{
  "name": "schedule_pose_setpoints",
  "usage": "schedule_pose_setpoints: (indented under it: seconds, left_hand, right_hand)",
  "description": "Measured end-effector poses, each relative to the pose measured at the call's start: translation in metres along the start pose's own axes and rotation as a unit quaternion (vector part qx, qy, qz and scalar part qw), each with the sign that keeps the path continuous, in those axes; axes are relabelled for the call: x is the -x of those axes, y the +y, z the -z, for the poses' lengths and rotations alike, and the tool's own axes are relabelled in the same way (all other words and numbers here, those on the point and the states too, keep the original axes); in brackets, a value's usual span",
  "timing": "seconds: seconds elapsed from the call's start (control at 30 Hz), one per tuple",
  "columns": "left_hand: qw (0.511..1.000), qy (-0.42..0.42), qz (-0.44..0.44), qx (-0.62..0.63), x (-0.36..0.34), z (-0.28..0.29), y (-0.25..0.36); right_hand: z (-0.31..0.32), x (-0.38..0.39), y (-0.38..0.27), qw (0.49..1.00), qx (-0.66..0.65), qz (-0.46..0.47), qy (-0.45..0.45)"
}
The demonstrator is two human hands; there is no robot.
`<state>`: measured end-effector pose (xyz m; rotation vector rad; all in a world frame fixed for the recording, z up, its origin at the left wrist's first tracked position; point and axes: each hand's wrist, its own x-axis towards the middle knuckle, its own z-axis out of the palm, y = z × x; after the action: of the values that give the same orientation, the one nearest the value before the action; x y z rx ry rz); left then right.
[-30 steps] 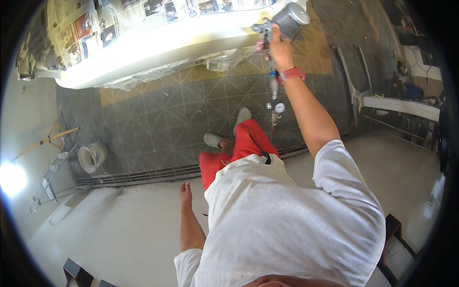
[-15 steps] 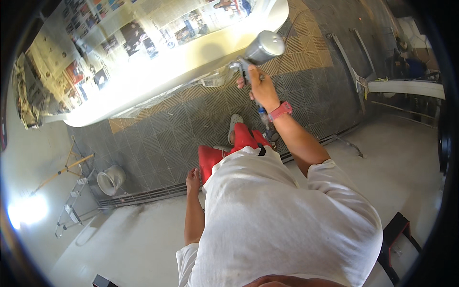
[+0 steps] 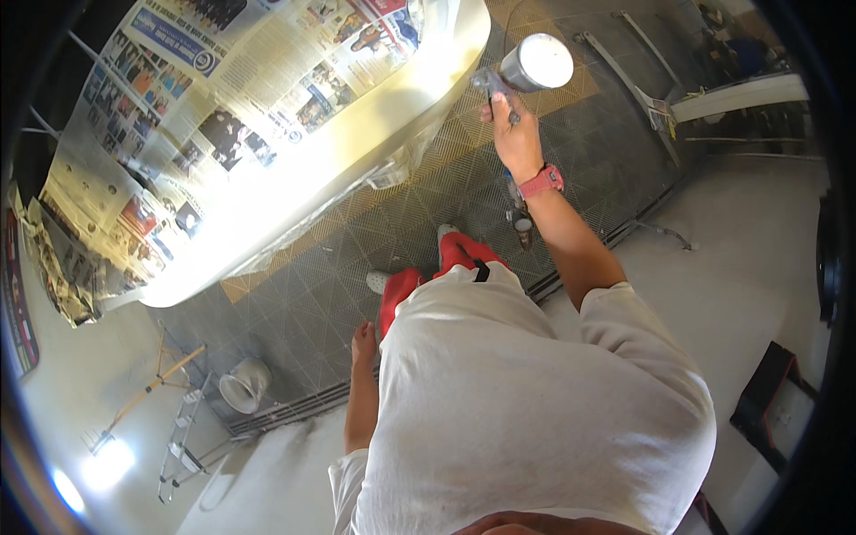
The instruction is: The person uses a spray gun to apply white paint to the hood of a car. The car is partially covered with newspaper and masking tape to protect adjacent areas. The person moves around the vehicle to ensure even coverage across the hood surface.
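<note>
My right hand [image 3: 517, 143] is wrapped around the handle of a spray gun [image 3: 492, 82]. The gun's silver metal cup [image 3: 520, 69], with a pale round lid, tilts up to the right. It is held just off the right end of a long, glossy, pale curved panel [image 3: 357, 147]. Newspaper masking [image 3: 223, 98] covers the area behind the panel, and clear plastic sheeting [image 3: 392, 169] hangs under its edge. A hose fitting with a small round gauge [image 3: 520, 218] hangs below my right wrist. My left hand [image 3: 363, 345] hangs loosely beside my red trousers, fingers slightly bent, nothing visible in it.
Dark grating [image 3: 303, 232] with tan sections covers the floor. At lower left are a white bucket [image 3: 245, 385], a stepladder [image 3: 183, 428] and a bright lamp [image 3: 109, 459] by a yellow stand. A pale curved part [image 3: 740, 98] rests on a rack [image 3: 624, 76] at right.
My right hand and the spray gun have moved right along the panel, past its end. The whole view has shifted, showing more newspaper. My left hand still hangs at my side.
</note>
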<state>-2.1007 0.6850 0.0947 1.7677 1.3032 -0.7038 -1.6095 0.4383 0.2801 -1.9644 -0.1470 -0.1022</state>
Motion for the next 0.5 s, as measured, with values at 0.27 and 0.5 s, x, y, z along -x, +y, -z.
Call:
schedule_pose_setpoints:
  seconds: [0.27, 0.5]
  left_hand:
    - [0.999, 0.005, 0.033, 0.024, -0.011, 0.053, 0.006]
    - [0.998, 0.023, -0.001, 0.053, -0.049, 0.064, -0.012]
  right_hand:
    - [0.006, -0.016, -0.053, 0.999, 0.005, -0.013, 0.035]
    - [-0.008, -0.027, -0.075, 0.995, -0.014, 0.049, 0.084]
